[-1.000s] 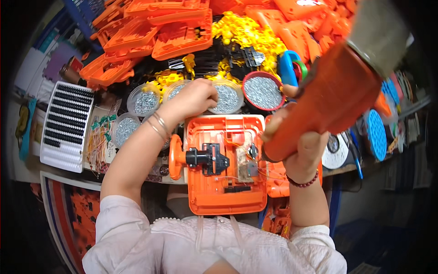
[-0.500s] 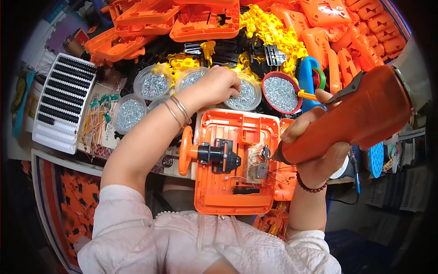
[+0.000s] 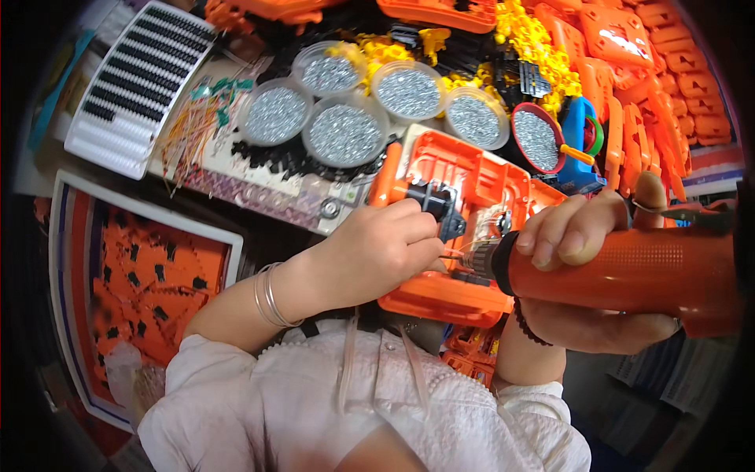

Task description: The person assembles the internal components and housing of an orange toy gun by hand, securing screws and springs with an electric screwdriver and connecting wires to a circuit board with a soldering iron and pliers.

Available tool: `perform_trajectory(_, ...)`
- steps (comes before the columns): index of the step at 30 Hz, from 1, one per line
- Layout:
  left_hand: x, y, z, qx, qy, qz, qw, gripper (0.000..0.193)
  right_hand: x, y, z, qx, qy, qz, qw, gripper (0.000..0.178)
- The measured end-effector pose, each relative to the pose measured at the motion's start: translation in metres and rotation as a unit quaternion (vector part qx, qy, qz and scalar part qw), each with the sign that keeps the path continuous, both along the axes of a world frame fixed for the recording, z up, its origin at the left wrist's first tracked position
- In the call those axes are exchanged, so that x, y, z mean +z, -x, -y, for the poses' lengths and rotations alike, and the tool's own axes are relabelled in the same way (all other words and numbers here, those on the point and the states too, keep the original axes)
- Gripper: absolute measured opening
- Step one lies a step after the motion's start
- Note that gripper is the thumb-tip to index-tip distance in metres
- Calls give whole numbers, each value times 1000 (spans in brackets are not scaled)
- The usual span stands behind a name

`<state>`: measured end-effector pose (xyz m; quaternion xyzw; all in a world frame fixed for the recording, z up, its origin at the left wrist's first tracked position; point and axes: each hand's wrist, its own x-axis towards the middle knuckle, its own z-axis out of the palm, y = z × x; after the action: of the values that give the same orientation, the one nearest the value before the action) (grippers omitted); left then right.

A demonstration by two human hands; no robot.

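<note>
In my right hand [image 3: 574, 228] is an orange electric screwdriver [image 3: 637, 271], held level with its dark chuck and bit pointing left. The fingertips of my left hand [image 3: 393, 244] are pinched together at the tip of the bit; whatever they hold is too small to make out. Both hands are over an open orange plastic housing [image 3: 440, 300], which is tilted in view and has wires and small parts inside. An orange wheel [image 3: 385, 175] on a black mount [image 3: 435, 200] sits at its left side, partly hidden by my left hand.
Beyond the housing stand clear tubs of small silvery screws [image 3: 346, 132] and a red tub [image 3: 537, 138]. Thin wires [image 3: 197, 130] and a white tray with black-and-white rows [image 3: 141, 79] lie at the left. Yellow parts [image 3: 535, 39] and orange shells [image 3: 617, 35] are heaped at the back.
My left hand has come back from a screw tub to the screwdriver's bit. The screwdriver has turned to lie more level. The whole view has shifted and tilted.
</note>
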<state>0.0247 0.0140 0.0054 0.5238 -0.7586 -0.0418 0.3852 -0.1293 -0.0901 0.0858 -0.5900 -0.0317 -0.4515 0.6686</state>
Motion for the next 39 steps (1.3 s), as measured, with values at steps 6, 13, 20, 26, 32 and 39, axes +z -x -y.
perform_trajectory(6, -21, 2, -30, 59, 44, -77, 994, 25, -4, -17, -24, 16, -2, -22, 1000, 98)
perform_trajectory(13, -39, 18, -60, 105, 19, -249, 963, 31, -6, -28, -36, 44, 1, -55, 997, 97)
perform_trajectory(20, -45, 31, -68, 135, -320, -473, 810, 61, -34, -28, -40, -65, 44, -99, 992, 92)
perform_trajectory(26, -51, 33, -63, 151, -296, -436, 836, 55, -47, -34, -26, 12, 105, -77, 991, 82)
perform_trajectory(32, -53, 33, -65, 155, -275, -447, 837, 55, -50, -38, -32, 45, 83, -77, 993, 79)
perform_trajectory(39, -22, 10, -61, 122, -279, -305, 902, 40, -24, -36, -30, -63, 61, -124, 988, 84)
